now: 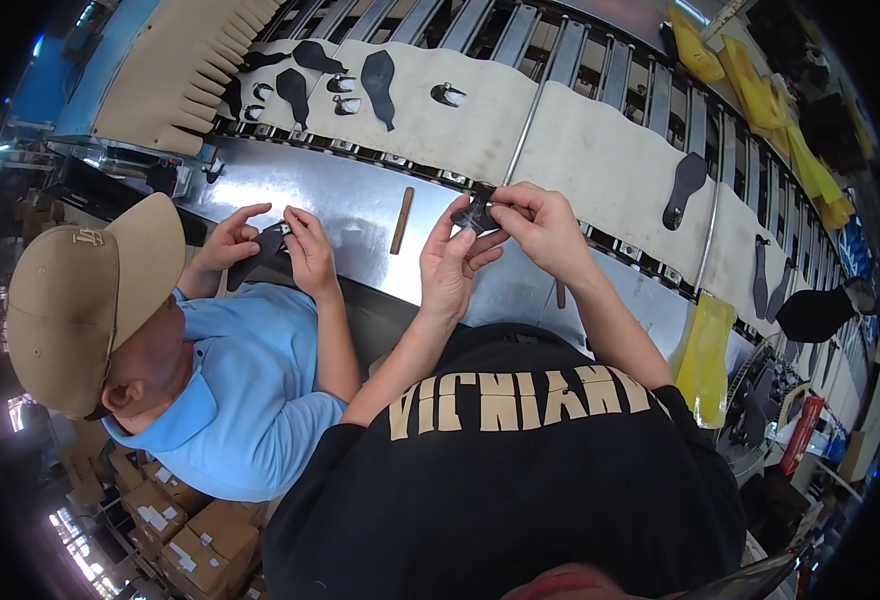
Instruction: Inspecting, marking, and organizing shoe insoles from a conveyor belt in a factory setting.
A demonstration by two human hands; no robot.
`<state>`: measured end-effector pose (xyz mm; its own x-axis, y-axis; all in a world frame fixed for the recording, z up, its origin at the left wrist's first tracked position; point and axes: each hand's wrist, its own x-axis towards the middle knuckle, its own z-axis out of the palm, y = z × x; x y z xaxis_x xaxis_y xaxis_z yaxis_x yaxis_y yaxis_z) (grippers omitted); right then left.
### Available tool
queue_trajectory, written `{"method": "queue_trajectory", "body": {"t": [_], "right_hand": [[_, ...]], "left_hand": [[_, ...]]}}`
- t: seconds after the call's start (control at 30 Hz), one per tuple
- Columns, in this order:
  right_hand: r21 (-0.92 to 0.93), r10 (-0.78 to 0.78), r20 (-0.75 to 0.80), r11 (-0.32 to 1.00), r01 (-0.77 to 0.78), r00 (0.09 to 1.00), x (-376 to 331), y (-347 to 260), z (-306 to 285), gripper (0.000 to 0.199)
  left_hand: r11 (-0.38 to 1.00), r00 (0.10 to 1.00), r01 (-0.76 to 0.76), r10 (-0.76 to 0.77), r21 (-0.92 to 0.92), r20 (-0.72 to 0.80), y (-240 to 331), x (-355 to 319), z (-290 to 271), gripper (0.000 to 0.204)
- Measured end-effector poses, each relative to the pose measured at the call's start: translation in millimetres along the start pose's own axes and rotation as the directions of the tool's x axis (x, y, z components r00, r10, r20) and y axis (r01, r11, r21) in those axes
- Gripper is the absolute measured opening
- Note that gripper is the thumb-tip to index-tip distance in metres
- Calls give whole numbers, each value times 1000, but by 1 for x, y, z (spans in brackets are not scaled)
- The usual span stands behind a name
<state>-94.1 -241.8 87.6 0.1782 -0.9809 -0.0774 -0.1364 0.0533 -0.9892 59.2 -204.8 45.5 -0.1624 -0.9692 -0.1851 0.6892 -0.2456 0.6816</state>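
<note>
From the head view, both hands meet over the steel counter (360, 205), sharing a grip on a small dark piece (476, 214). The left hand (450, 265) pinches its lower edge between thumb and fingers; the right hand (542, 228) is closed on its right side from above. Just left of the grip a wooden stick (401, 220) lies on the counter. Further left, a co-worker in a blue shirt (250, 390) and tan cap (85, 300) holds another dark piece (265, 247). Beyond the grip, dark insoles (378, 85) lie on a slatted conveyor (600, 70).
</note>
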Motion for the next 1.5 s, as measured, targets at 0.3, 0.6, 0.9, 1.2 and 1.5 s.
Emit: {"method": "queue_trajectory", "body": {"t": [0.3, 0.6, 0.9, 1.2, 1.5], "right_hand": [[-23, 65, -50, 998, -66, 997, 4, -6, 5, 14], [174, 188, 97, 964, -202, 977, 20, 6, -4, 11], [321, 363, 95, 870, -374, 927, 47, 12, -10, 8], [404, 478, 11, 801, -442, 878, 146, 23, -62, 5], [542, 611, 8, 662, -517, 792, 281, 58, -122, 11]], "left_hand": [[1000, 1000, 16, -16, -6, 3, 2, -1, -4, 50], [995, 999, 34, -33, 91, -4, 3, 8, -10, 54], [977, 992, 123, -120, 174, -25, 7, 44, -14, 45], [913, 989, 150, -145, 379, -43, 15, 159, 17, 48], [802, 976, 196, -213, 564, -36, 5, 320, 30, 61]]}}
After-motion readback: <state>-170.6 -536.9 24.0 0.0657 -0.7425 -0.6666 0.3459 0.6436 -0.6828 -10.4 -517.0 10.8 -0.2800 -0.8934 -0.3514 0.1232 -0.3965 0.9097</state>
